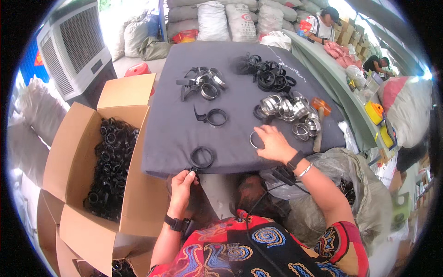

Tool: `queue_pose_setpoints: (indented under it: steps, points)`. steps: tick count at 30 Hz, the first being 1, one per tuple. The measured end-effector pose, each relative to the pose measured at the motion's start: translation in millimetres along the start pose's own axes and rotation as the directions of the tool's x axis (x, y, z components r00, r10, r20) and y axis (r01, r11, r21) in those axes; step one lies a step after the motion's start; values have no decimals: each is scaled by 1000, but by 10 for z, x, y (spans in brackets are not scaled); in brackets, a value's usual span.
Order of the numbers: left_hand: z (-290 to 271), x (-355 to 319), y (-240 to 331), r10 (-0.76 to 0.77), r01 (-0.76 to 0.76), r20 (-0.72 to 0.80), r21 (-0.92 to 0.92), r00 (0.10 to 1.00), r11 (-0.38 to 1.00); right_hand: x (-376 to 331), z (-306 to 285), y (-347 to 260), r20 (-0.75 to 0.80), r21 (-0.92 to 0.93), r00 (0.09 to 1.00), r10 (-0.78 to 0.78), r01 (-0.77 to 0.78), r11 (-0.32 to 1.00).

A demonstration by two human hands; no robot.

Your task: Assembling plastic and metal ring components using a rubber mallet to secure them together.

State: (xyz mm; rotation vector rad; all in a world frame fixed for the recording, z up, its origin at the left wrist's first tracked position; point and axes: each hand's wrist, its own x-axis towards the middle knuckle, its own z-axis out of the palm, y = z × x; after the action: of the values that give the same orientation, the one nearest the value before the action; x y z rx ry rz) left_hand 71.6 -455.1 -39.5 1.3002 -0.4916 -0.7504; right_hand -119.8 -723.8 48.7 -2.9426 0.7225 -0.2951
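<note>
My left hand [183, 183] pinches the short handle of a black ring-shaped part [201, 157] at the near edge of the padded table. My right hand [272, 142] has its thumb and fingers closed on a thin silver metal ring [255, 140], just above the cloth. Beyond that hand lies a heap of shiny silver rings [287, 106]. A single black ring with a handle [216, 117] rests in the middle of the table. Farther off are a cluster of handled black parts with silver rings [203, 82] and a pile of black rings [272, 76].
A mallet with an orange head [321, 106] lies right of the silver rings. An open cardboard box [83, 154] of black parts stands at left, an open sack [341, 184] at near right. Across a side bench [318, 64], two people work; stacked sacks [213, 21] fill the back.
</note>
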Motion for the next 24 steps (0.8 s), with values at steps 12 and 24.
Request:
queue_pose_setpoints:
  steps: [12, 24]
  points:
    - [5, 0, 19, -25, 23, 37, 40, 999, 999, 38, -473, -836, -255, -306, 754, -605, 531, 790]
    - [-35, 15, -42, -2, -1, 68, 43, 998, 999, 264, -175, -1193, -73, 285, 901, -427, 430, 857]
